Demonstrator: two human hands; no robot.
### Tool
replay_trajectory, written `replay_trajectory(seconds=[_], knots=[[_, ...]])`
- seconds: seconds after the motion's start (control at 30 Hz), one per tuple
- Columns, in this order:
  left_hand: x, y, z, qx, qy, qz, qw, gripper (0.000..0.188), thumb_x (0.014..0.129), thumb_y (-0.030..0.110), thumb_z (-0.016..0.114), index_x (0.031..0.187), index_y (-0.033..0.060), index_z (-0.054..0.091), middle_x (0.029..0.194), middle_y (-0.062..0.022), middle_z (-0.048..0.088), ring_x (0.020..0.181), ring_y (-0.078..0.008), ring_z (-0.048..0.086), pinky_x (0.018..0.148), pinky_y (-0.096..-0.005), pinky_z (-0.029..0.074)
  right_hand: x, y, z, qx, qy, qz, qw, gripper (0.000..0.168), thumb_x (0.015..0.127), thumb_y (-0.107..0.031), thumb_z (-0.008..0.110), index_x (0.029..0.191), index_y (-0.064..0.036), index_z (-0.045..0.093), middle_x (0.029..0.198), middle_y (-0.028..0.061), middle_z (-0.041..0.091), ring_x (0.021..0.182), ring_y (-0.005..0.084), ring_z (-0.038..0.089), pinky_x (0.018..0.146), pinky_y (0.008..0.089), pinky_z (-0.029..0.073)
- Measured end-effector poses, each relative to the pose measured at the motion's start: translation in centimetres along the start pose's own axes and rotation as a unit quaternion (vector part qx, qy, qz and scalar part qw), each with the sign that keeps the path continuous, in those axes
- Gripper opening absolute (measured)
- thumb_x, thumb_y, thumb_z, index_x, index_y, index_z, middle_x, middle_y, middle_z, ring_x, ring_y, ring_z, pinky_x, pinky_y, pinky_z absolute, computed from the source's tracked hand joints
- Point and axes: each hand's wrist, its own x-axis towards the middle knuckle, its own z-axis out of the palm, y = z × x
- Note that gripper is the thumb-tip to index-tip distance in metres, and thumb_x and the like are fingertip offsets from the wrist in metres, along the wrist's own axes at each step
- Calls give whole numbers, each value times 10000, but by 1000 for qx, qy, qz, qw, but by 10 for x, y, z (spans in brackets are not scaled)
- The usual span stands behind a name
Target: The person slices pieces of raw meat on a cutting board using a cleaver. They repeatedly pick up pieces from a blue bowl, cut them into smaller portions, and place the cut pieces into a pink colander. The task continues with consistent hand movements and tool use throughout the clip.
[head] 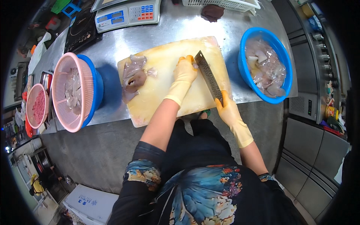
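Observation:
A thick, pale yellow cutting board (166, 76) lies at the front edge of the steel table. My right hand (228, 109), in a cream rubber glove, grips the handle of a cleaver (208, 74) with a dark, textured blade. The blade slants across the board's right half. Beside it my gloved left hand (185, 69) has its fingers curled down over a small translucent piece of flesh (195, 65), mostly hidden by the fingers. At the board's left lie raw, slimy translucent pieces of flesh (136, 74), one of them brownish.
To the right stands a blue basin (242, 60) of translucent pieces. A pink colander (59, 84) rests in another blue basin at left, beside a smaller pink basket (29, 112) of minced meat. Behind are a digital scale (129, 15), an induction cooker (81, 26) and a white basket (225, 3).

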Motion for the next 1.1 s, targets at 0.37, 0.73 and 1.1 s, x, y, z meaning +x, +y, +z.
replay_trajectory(seconds=[0.37,0.73,1.1], knots=[[-2,-9,17,116,53,126,984,177,828,133,585,1002,121,614,1002,-93,614,919,-289,645,754,-429,532,2,-3,1,17,-1,26,1000,343,900,-156,598,1187,-2,490,795,272,625,765,451,623,644,480,491],[3,-17,15,192,20,193,962,143,847,189,575,982,155,609,948,-78,632,840,-287,663,687,-438,531,2,-7,0,30,5,36,999,334,901,-163,583,1179,3,498,819,295,631,787,460,630,668,483,503],[13,-33,-18,115,16,97,989,177,877,265,576,991,141,631,1033,-117,671,905,-305,673,747,-450,532,3,0,-3,67,-18,79,994,419,899,-187,592,1271,-26,487,816,274,642,785,444,640,673,474,505]])
